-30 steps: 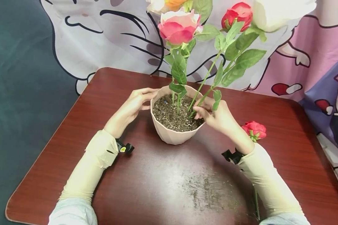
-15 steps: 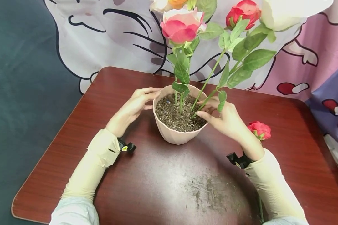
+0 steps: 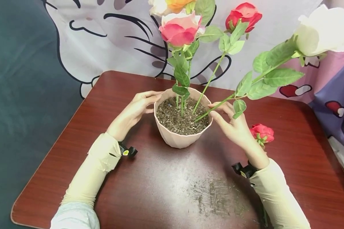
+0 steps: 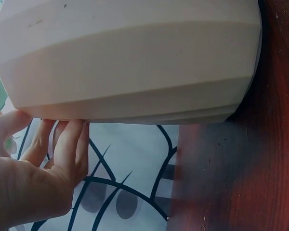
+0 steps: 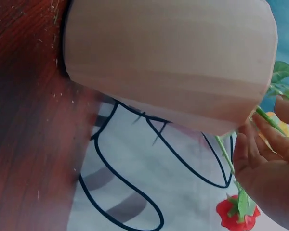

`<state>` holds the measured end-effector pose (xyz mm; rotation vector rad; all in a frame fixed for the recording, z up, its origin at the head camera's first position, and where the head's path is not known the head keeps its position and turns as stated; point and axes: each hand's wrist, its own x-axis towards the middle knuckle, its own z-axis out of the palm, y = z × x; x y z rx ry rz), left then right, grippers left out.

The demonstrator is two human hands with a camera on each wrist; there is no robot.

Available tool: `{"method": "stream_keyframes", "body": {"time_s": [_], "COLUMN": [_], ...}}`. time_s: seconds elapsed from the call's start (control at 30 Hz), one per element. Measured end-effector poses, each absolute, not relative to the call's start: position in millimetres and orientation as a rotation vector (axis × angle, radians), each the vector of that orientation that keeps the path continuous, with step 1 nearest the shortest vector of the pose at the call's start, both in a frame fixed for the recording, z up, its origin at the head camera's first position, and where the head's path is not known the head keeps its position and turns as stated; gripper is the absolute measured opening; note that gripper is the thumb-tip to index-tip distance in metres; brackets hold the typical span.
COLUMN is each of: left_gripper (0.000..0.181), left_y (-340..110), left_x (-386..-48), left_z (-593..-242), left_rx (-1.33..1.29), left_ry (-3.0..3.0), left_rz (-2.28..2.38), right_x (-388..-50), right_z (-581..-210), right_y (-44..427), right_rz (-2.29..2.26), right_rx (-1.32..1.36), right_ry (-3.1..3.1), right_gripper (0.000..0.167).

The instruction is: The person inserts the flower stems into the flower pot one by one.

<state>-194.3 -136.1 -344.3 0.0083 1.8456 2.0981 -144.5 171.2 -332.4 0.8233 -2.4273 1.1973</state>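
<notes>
A pale pink faceted flowerpot (image 3: 177, 140) filled with dark soil (image 3: 175, 121) stands on the table. My left hand (image 3: 134, 108) rests its fingertips on the pot's left outer side; in the left wrist view the fingers (image 4: 70, 144) touch the wall. My right hand (image 3: 232, 122) is at the right rim, fingers apart from the thumb. Through that gap passes the stem of a white rose (image 3: 321, 35), which leans far right, its lower end in the soil. Also upright in the pot are a pink rose (image 3: 180, 30) and a red rose (image 3: 243, 16).
Another red rose (image 3: 262, 133) lies on the table beyond the right forearm, its stem partly hidden. Soil crumbs (image 3: 215, 197) are scattered on the brown table (image 3: 149, 178) in front of the pot. A cartoon-printed cloth (image 3: 117, 47) hangs behind the table.
The white rose has tipped further right and lower. My right hand has drawn back from the soil to the rim and its fingers have spread off the stem. The left hand stays put.
</notes>
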Motion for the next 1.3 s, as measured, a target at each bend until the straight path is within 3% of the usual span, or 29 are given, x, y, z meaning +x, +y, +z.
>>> {"method": "stream_keyframes", "body": {"time_s": [0.2,0.43,0.6,0.73,1.07,1.3], "left_gripper": [0.04,0.039,0.041,0.04,0.038,0.036], "left_y": [-135.0,-132.6,-136.7,-140.4,-133.5,-137.7], "left_x": [-194.8,-194.7,-194.9,-194.8,-194.6,-196.5], "left_z": [-345.8,-346.9,-347.1,-349.5,-350.4,-349.8], "left_rx": [-0.003,0.009,0.006,-0.009,0.005,-0.005], "left_ry": [1.853,1.851,1.864,1.866,1.873,1.884], "left_rz": [2.09,2.086,2.076,2.077,2.035,2.064], "right_x": [-147.2,-149.5,-154.9,-158.7,-155.3,-154.6], "right_z": [-334.6,-333.9,-331.2,-334.0,-346.3,-346.1], "right_y": [161.5,154.4,148.6,145.9,156.5,158.1], "right_rz": [1.097,0.909,0.953,1.019,1.082,1.066], "right_rx": [0.844,0.845,0.906,0.901,0.827,0.861], "right_ry": [-2.461,-2.457,-2.431,-2.443,-2.434,-2.408], "right_gripper": [0.011,0.025,0.005,0.002,0.007,0.022]}}
